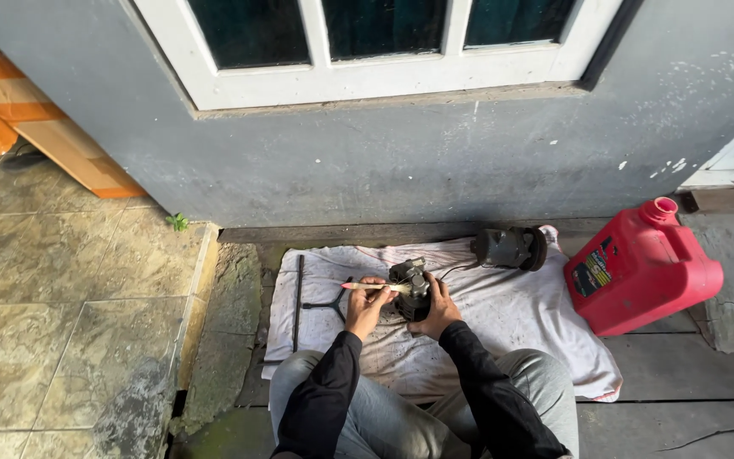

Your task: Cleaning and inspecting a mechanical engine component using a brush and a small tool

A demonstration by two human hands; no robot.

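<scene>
At the centre of the frame, on a stained white cloth (503,319), sits a small dark engine part (409,287). The right hand (437,308) grips it from the side, steadying it. The left hand (367,304) holds a small brush (377,287) laid across the part's top. This looks like the cleaning stage; further strokes would call for a firm hold. A red jug (643,268) stands at right.
</scene>
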